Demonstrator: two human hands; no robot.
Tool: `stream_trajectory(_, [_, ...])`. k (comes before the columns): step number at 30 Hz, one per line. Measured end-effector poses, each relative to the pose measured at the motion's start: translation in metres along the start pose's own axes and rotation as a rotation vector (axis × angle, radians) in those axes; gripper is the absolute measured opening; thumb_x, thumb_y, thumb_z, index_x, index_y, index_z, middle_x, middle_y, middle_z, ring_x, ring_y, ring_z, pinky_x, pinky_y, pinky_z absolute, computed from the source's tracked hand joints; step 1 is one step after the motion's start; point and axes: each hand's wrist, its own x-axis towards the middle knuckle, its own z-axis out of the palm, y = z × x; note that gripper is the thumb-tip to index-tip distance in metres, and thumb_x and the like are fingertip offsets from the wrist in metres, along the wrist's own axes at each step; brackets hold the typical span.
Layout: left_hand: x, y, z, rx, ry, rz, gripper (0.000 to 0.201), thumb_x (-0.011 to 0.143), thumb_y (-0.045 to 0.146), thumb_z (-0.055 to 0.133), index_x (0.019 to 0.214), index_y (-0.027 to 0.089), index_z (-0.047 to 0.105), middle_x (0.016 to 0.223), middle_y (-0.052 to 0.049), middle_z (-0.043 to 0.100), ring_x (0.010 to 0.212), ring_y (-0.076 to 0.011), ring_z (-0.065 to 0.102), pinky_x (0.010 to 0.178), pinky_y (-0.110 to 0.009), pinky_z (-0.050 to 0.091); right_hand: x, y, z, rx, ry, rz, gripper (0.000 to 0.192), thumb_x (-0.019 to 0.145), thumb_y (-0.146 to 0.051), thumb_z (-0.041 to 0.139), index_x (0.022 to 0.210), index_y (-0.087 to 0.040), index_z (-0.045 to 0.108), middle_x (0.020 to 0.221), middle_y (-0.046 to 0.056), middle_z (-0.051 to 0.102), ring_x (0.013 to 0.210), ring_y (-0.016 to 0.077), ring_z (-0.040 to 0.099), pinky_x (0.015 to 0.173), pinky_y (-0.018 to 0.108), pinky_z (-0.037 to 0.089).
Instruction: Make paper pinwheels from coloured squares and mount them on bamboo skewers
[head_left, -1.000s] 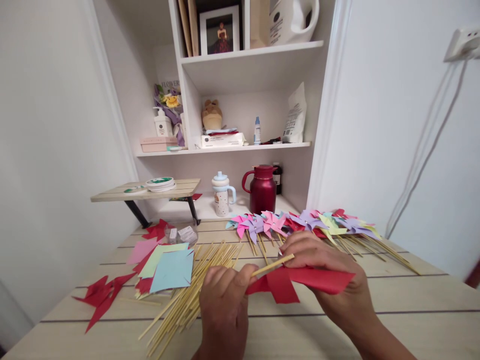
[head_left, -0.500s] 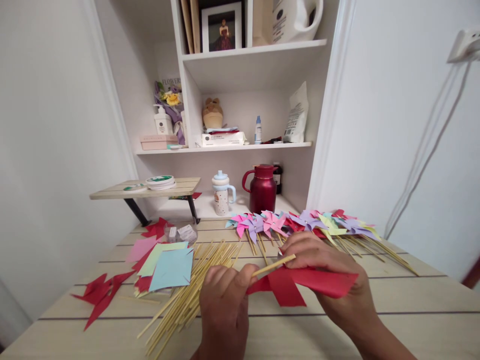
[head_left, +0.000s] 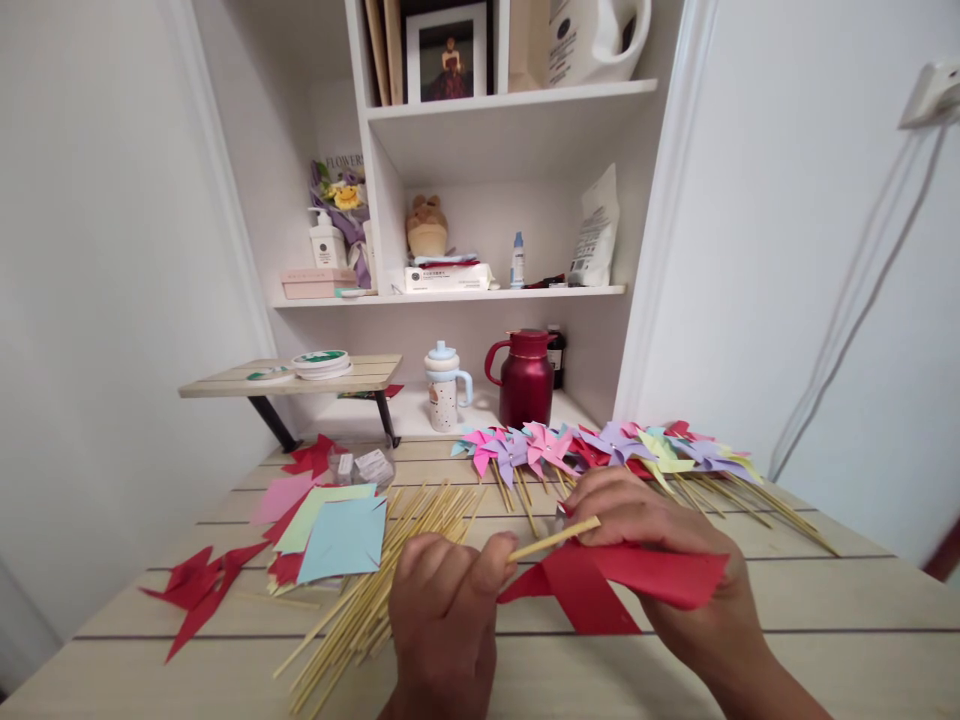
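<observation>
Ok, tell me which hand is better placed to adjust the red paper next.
Likely the right hand: it holds the red paper, while the left hand grips the stick.

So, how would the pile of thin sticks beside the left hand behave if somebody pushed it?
The pile of sticks would probably scatter, since they lie loosely crossed and no band shows. Each stick is slim, so likely light and perhaps apt to roll on the flat tabletop. They seem fairly stiff: a similar stick in the left hand juts out straight.
</observation>
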Motion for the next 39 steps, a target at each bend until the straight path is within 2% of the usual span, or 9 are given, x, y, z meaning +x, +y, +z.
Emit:
stream_trajectory(9, [0.009,0.001,-0.008,0.139,0.077,0.132,0.019,0.099,0.015,0.051,0.107,0.016,0.069,0.063,0.004,0.065,0.057,-0.0101,0.053,0.076,-0.032,0.042,0.001,-0.001,0.001,0.048,0.006,0.023,0.009,0.092,-0.024,0.065,0.091,-0.023,0.074,0.079,0.006,0.072,0.081,0.0258,0.068,0.074,0.045,0.055])
stream_trajectory(14, [0.019,-0.001,-0.021,0.156,-0.025,0.225,0.029,0.101,0.011,0.041,0.105,0.014,0.069,0.068,0.001,0.069,0.060,-0.0102,0.058,0.078,-0.031,0.045,0.000,0.000,0.001,0.056,-0.014,0.043,0.006,0.091,-0.023,0.066,0.090,-0.023,0.072,0.080,0.006,0.072,0.082,0.0249,0.067,0.077,0.046,0.053])
stream_trajectory(22, [0.019,-0.002,-0.022,0.160,-0.022,0.210,0.029,0.102,0.012,0.041,0.101,0.014,0.069,0.067,0.002,0.069,0.060,-0.0103,0.057,0.078,-0.030,0.044,-0.001,-0.002,0.002,0.010,0.004,0.080,0.009,0.089,-0.031,0.070,0.084,-0.023,0.070,0.076,0.005,0.072,0.078,0.0255,0.068,0.082,0.049,0.052])
stream_trajectory(27, [0.023,-0.001,-0.026,0.156,-0.022,0.210,0.028,0.102,0.013,0.041,0.101,0.013,0.069,0.065,0.002,0.069,0.059,-0.0102,0.057,0.078,-0.030,0.044,-0.004,-0.006,0.004,-0.005,-0.010,0.055,0.007,0.091,-0.028,0.068,0.086,-0.023,0.067,0.077,0.003,0.072,0.074,0.0240,0.070,0.093,0.053,0.048])
stream_trajectory(29, [0.025,-0.001,-0.028,0.147,-0.025,0.205,0.026,0.101,0.012,0.042,0.101,0.013,0.069,0.065,0.002,0.069,0.059,-0.0101,0.057,0.078,-0.030,0.044,-0.005,-0.009,0.006,0.010,0.037,0.082,0.010,0.089,-0.028,0.070,0.084,-0.024,0.062,0.074,0.002,0.072,0.070,0.0232,0.070,0.093,0.053,0.048])
stream_trajectory(32, [0.024,-0.002,-0.030,0.144,-0.053,0.199,0.026,0.099,0.009,0.043,0.103,0.012,0.069,0.068,0.001,0.070,0.060,-0.0100,0.058,0.080,-0.030,0.044,-0.007,-0.011,0.010,0.053,0.133,0.149,0.024,0.084,-0.027,0.075,0.080,-0.024,0.052,0.071,-0.001,0.071,0.063,0.0216,0.069,0.090,0.053,0.049])
stream_trajectory(34, [0.024,-0.003,-0.031,0.142,-0.058,0.200,0.026,0.099,0.009,0.044,0.103,0.012,0.069,0.068,0.001,0.070,0.060,-0.0100,0.058,0.081,-0.030,0.043,-0.008,-0.011,0.013,0.073,0.150,0.162,0.029,0.083,-0.029,0.077,0.080,-0.024,0.049,0.071,-0.001,0.071,0.061,0.0202,0.068,0.091,0.052,0.049])
stream_trajectory(37, [0.026,-0.003,-0.031,0.144,-0.053,0.199,0.026,0.101,0.012,0.043,0.100,0.012,0.069,0.066,0.002,0.069,0.059,-0.0096,0.058,0.080,-0.030,0.043,-0.008,-0.011,0.015,0.094,0.169,0.168,0.029,0.081,-0.031,0.079,0.087,-0.025,0.051,0.072,-0.002,0.072,0.059,0.0190,0.068,0.094,0.051,0.049])
stream_trajectory(39, [0.028,-0.002,-0.032,0.152,-0.053,0.195,0.026,0.102,0.014,0.043,0.099,0.013,0.069,0.064,0.003,0.068,0.058,-0.0092,0.057,0.079,-0.030,0.043,-0.008,-0.012,0.016,0.091,0.189,0.171,0.031,0.081,-0.030,0.080,0.100,-0.026,0.055,0.072,-0.003,0.073,0.059,0.0190,0.069,0.096,0.050,0.049])
